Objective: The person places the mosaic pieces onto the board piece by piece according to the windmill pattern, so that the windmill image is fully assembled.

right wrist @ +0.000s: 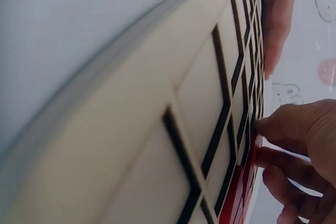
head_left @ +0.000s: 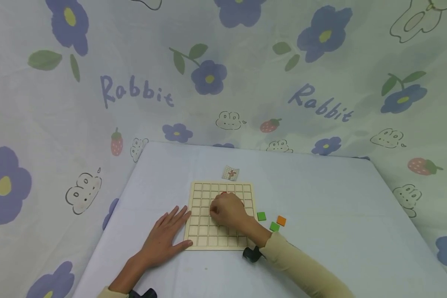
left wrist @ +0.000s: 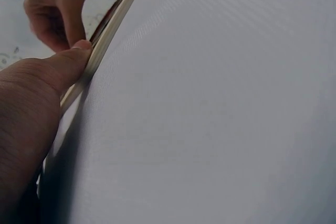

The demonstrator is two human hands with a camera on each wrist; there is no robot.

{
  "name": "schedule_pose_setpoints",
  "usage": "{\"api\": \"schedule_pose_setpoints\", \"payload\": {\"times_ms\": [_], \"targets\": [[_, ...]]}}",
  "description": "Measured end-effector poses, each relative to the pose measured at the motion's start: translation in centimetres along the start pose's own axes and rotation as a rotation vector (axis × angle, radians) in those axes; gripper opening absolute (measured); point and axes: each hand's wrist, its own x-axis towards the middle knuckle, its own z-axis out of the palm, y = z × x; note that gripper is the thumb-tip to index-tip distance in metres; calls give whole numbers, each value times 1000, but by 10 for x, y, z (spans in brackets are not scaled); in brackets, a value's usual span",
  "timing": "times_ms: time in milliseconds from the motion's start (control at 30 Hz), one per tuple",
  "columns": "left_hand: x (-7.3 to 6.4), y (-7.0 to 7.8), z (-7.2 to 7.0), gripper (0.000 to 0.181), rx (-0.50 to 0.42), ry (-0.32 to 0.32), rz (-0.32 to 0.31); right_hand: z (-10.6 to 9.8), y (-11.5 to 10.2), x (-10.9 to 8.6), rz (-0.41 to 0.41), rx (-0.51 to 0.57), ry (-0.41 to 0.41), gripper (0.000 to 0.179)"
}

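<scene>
A square wooden grid board [head_left: 203,231] lies on the white table. My left hand [head_left: 163,241] rests flat along its left side, fingers straight, with the thumb on the near left corner. Over the middle of the board, my right hand [head_left: 229,210] has its fingers curled down. The right wrist view shows its thumb and index finger pinching a red tile [right wrist: 255,148] at the grid's surface. Other red tiles [right wrist: 233,195] sit in cells close by. From the head, the right hand covers most of the red.
To the right of the board lie two green tiles, one [head_left: 261,216] nearer the edge and another [head_left: 274,226] below it, plus an orange tile [head_left: 281,220]. A small card with a red pattern on a grid [head_left: 231,173] lies behind the board. A printed curtain [head_left: 246,91] surrounds the table.
</scene>
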Motion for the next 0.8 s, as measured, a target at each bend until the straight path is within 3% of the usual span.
{"api": "schedule_pose_setpoints", "payload": {"times_ms": [133,400,633,800], "targets": [[0,0,1,86,2,1,4,-3,-1,-2,-7,-6,-9,11],[2,3,0,85,-14,0,11,-6,3,-5,105,42,-55,4],[2,1,0,85,8,-13,1,-6,9,-8,11,3,24,5],[0,0,1,86,5,-10,-9,-21,16,-17,52,22,40,8]]}}
